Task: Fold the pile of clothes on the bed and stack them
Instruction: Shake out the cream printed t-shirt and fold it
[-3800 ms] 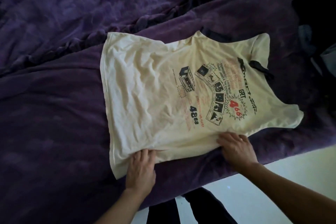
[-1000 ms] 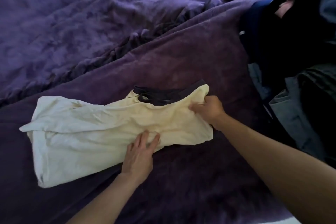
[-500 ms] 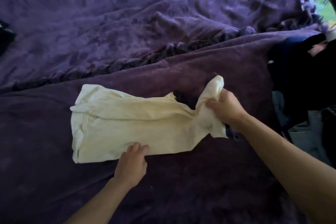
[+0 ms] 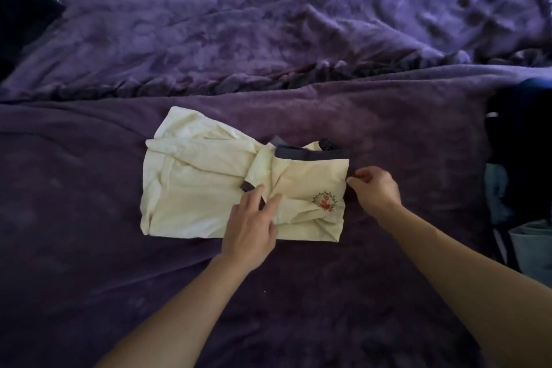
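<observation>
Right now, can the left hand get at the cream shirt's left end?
Probably yes. The left hand rests flat on the cream shirt, and only bare shirt and purple blanket lie between it and that end.

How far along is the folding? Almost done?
Early, it seems. One cream shirt lies folded into a rough rectangle on the blanket; the left hand presses it flat and the right hand is at its edge. No finished stack shows, and a dark pile of clothes waits at the right.
</observation>
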`<state>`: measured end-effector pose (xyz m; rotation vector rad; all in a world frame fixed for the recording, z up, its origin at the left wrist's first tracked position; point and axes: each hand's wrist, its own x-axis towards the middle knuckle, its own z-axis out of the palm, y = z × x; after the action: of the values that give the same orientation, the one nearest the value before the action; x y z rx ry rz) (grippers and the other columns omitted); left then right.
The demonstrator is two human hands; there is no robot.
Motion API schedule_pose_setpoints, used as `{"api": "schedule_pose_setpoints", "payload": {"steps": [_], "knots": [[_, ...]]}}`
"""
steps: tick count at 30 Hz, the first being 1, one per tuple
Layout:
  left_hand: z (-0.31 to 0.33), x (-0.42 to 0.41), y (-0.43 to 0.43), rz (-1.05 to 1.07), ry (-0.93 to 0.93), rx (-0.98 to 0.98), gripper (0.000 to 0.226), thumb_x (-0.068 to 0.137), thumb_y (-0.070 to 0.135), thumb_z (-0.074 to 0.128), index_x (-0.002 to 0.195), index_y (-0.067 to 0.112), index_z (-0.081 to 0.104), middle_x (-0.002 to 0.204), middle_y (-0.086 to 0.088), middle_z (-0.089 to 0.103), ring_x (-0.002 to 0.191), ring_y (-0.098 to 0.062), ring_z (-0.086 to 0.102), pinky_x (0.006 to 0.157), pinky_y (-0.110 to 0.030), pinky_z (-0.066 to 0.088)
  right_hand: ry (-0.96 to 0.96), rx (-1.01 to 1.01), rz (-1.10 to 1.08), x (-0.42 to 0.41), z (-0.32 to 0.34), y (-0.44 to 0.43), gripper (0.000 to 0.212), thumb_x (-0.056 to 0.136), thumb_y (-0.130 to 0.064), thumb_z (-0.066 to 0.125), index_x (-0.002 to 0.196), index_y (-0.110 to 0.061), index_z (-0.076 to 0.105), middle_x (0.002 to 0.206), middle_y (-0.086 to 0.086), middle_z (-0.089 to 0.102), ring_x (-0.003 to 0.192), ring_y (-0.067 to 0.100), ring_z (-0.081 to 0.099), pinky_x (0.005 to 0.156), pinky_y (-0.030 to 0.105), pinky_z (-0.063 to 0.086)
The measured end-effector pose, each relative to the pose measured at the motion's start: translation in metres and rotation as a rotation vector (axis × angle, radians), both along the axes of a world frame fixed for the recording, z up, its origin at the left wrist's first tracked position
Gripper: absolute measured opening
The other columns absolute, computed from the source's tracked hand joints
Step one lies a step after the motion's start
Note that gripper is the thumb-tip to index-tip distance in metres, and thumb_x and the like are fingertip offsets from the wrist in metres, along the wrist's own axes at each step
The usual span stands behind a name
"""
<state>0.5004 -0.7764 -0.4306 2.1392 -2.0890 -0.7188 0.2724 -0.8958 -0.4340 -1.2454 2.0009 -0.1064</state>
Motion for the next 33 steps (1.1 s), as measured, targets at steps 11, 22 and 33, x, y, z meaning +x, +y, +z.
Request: {"api": "schedule_pose_setpoints", "payload": {"steps": [11,22,33], "knots": [[-0.033,0.038,0.021,-0.009,0.284,0.212,0.040,0.094,0.019,0.048,0.134,0.026,0.053,0.135,-0.002,0.046,0.121,-0.021,0.048,0.100,-0.035,0.042,-0.295,-0.020,-0.156,0.042,-0.018,0.025,0.029,0.080,-0.032,0.072,0.102,-0.021,0.056,0.095,-0.001,0.066,0.088,0.020,0.067,0.075,0.042,0.059],[0.010,0.210,0.050,0.481,0.195,0.120,0.020,0.087,0.008,0.056,0.102,0.012,0.067,0.102,-0.009,0.061,0.094,-0.029,0.062,0.080,-0.039,0.049,-0.362,-0.078,0.185,0.290,0.058,0.014,0.044,0.084,-0.025,0.065,0.123,-0.021,0.043,0.086,0.006,0.066,0.071,0.025,0.068,0.070,0.044,0.058],[-0.015,0.275,0.029,0.459,0.116,-0.062,0.031,0.090,0.016,0.057,0.121,0.009,0.060,0.121,-0.015,0.054,0.109,-0.035,0.053,0.087,-0.044,0.046,0.117,-0.280,0.501,0.289,-0.010,0.055,0.045,0.089,-0.032,0.057,0.133,-0.029,0.047,0.132,-0.005,0.052,0.119,0.022,0.048,0.085,0.039,0.047]]}}
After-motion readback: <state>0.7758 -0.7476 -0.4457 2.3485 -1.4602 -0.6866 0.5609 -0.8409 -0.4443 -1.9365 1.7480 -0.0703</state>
